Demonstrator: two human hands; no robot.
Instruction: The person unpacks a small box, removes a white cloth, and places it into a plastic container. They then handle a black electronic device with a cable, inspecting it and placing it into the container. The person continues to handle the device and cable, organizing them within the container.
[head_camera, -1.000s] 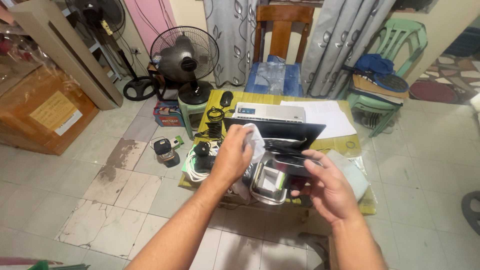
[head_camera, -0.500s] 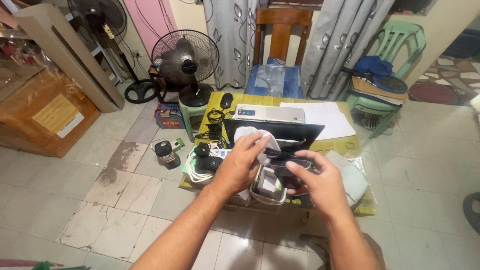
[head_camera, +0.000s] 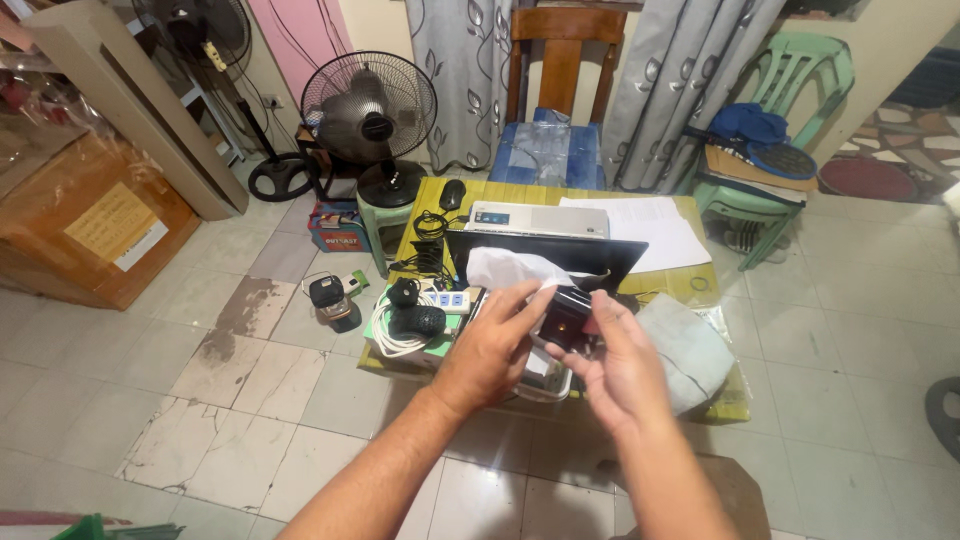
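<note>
My left hand reaches over a low yellow table and pinches a crumpled white tissue, which sticks up past its fingers. My right hand holds a small black device by its edge, close to the left fingertips. Both hands hover over a clear plastic container at the table's near edge. A dark open laptop lid stands just behind the tissue.
On the table lie a silver flat device, white papers, a grey cloth and a power strip with cables. A standing fan, wooden chair, green plastic chair and cardboard box surround it.
Both hands have drawn together and risen slightly toward me. The right hand now holds the black device closer to the left fingers; the tissue stays in the left hand.
</note>
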